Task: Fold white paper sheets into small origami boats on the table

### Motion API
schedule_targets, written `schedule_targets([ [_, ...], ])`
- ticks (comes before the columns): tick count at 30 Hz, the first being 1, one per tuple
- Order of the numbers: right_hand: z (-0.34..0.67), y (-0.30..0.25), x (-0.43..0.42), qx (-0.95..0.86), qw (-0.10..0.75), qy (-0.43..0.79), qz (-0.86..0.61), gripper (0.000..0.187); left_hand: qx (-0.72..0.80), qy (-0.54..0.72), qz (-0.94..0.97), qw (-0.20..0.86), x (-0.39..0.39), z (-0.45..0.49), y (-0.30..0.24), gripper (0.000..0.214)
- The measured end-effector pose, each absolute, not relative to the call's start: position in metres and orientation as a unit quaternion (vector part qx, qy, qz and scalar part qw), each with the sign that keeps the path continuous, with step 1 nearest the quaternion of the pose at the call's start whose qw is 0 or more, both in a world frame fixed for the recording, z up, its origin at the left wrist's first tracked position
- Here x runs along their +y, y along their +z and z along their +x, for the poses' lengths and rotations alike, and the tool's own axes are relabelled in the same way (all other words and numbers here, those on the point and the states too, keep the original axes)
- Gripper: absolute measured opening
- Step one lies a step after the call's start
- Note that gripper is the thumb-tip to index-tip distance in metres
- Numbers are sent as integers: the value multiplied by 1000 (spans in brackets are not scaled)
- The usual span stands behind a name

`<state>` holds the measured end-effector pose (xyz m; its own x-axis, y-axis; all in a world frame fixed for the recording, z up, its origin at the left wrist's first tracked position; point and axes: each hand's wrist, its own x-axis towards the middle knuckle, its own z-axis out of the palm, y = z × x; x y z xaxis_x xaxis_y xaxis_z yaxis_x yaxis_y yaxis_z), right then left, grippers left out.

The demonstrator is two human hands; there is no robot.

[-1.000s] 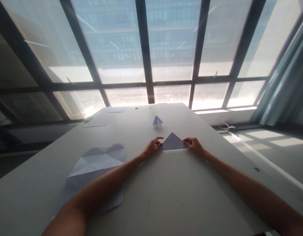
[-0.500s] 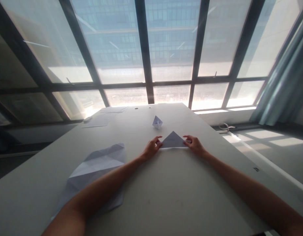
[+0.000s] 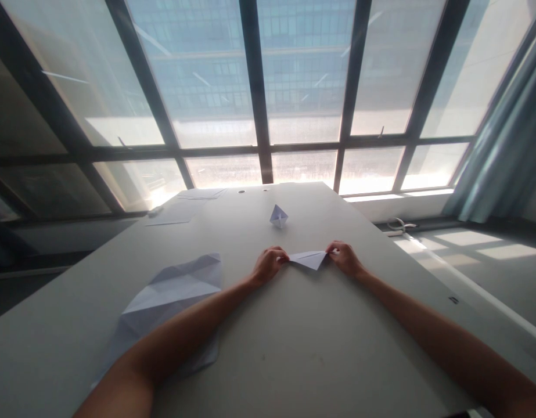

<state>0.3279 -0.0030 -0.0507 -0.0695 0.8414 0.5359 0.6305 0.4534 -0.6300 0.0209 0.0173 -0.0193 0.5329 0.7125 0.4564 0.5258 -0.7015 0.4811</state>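
A small folded white paper triangle [image 3: 309, 259] is held between my two hands just above the grey table [image 3: 294, 337]. My left hand [image 3: 268, 264] pinches its left corner with fingers closed. My right hand [image 3: 344, 256] pinches its right corner the same way. The triangle's point now hangs toward me and its top edge runs level between the two pinches. Both forearms stretch out over the table.
A small folded paper boat [image 3: 279, 216] stands farther back on the table. A large creased sheet [image 3: 172, 296] lies at the left under my left forearm. Flat sheets [image 3: 180, 210] lie at the far left corner. Big windows and a curtain [image 3: 503, 145] are behind.
The triangle lay flat with its point away from me; both hands have now lifted it by its corners and tipped it so the point faces me.
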Motion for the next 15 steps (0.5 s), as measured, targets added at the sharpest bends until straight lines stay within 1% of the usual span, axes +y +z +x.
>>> schedule_targets([
  [5, 327, -49, -3, -722, 453, 112, -512, 15, 336, 304, 880, 139, 18, 22, -19, 22],
  [7, 326, -47, -5, -721, 452, 114, -512, 15, 355, 308, 871, 144, 18, 22, -20, 21],
  [11, 325, -45, -7, -726, 446, 112, -511, 17, 391, 309, 853, 154, 18, 23, -20, 27],
  [15, 333, -39, -7, -766, 419, 145, -466, 18, 378, 300, 865, 139, 19, 23, -19, 25],
])
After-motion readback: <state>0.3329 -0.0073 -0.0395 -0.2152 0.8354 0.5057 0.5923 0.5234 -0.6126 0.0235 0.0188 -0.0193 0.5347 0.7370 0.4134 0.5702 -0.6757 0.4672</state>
